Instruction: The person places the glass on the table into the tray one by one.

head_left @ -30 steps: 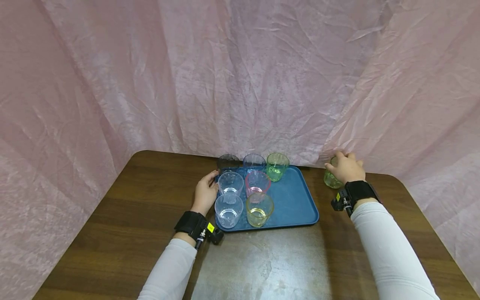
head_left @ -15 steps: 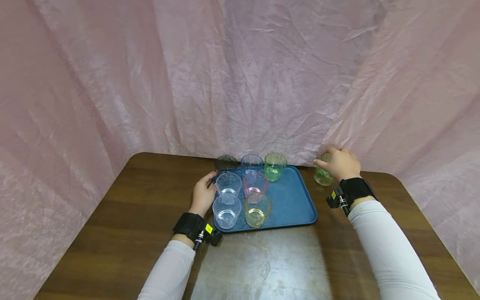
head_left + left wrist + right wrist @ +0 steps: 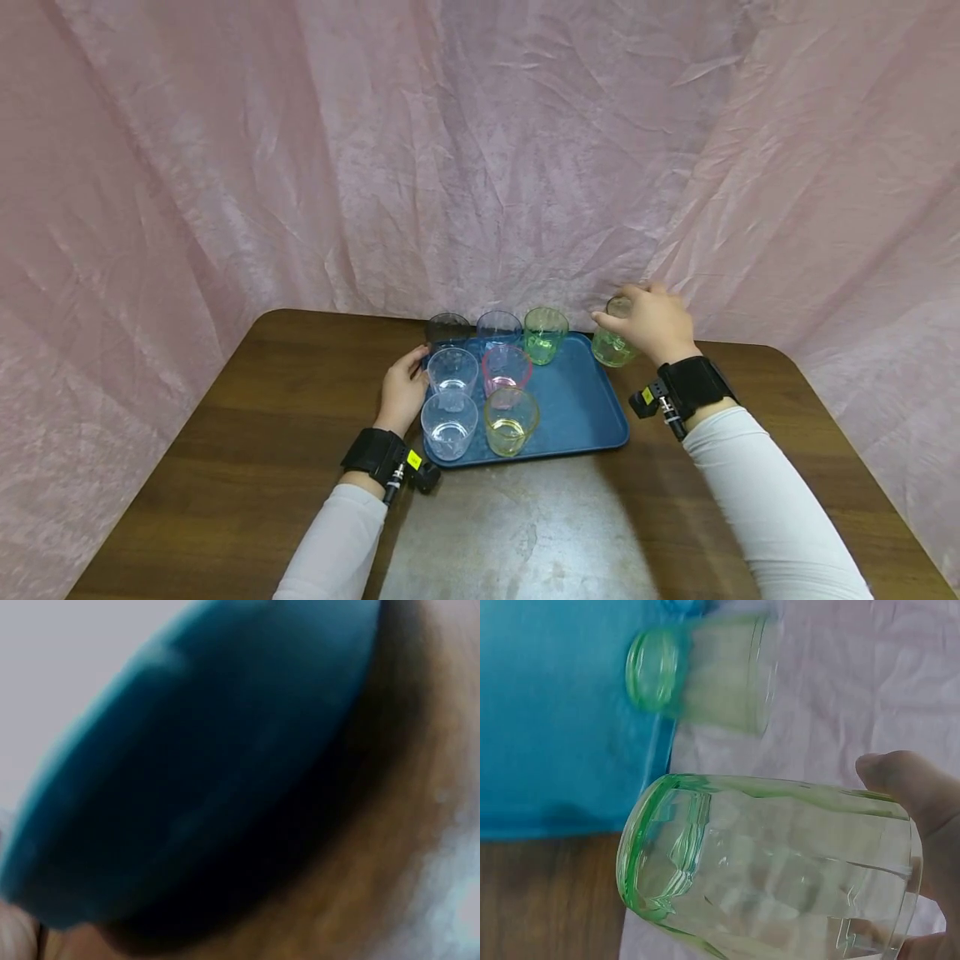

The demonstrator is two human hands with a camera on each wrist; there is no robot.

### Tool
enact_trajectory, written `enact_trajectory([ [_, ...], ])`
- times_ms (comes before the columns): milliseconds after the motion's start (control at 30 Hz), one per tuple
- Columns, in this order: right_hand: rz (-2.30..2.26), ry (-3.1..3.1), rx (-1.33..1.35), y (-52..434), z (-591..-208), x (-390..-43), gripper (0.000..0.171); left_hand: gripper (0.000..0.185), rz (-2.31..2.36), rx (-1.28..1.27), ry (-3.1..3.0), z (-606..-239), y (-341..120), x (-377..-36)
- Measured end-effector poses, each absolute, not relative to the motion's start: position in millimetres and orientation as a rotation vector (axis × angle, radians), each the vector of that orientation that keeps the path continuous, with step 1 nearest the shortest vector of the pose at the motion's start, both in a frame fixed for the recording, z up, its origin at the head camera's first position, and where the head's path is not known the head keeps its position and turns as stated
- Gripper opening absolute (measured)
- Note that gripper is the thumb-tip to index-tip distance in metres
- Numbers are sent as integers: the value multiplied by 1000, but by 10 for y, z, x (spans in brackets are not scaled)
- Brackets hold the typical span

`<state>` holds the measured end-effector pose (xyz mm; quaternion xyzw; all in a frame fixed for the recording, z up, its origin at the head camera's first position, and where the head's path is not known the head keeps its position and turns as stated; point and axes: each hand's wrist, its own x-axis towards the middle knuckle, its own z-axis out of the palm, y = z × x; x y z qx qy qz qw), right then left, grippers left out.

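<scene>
Now, from the head view, the right hand (image 3: 652,323) holds a green glass (image 3: 611,346) from above, fingers curled around its upper part, lifted just past the far right corner of the blue tray (image 3: 577,400). The left hand (image 3: 402,392) rests against the tray's left edge, thumb by the clear glass (image 3: 452,371); this steadies the tray, I think. Free space lies on the right half, beside the other green glass (image 3: 544,334).

In the left wrist view, only the blurred tray (image 3: 187,772) shows, so the fingers cannot be judged there.

In the right wrist view, the green glass (image 3: 769,866) is gripped near its rim by the fingers (image 3: 911,787). It should go down upright and slowly, apart from the other green glass (image 3: 701,671).
</scene>
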<state>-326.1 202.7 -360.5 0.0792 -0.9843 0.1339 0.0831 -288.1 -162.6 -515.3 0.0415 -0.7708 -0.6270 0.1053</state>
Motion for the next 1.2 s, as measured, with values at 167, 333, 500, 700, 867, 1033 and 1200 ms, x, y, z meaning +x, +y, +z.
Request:
enact_trajectory([
  [167,403,-2914,296,1845,-3577,-3172,64,45,-1848,126,-2277,-5146,-1626,-2878],
  [333,405,-2891,337,1654,-3577,-3092,63,44,-1844,131,-2279,-5106,-1622,-2872],
  [500,416,-2893,359,1472,-3636,-3015,63,45,-1852,145,-2286,-5087,-1619,-2856],
  [700,389,-2912,398,1320,-3740,-2952,64,45,-1856,140,-2290,-5110,-1622,-2865],
  [867,366,-2904,399,1248,-3825,-2921,64,45,-1865,128,-2277,-5125,-1628,-2879],
  [1033,362,-2901,411,1185,-3902,-2881,64,45,-1864,126,-2273,-5135,-1631,-2882],
  [1200,358,-2899,401,1147,-3970,-2843,63,45,-1868,131,-2276,-5145,-1630,-2883],
])
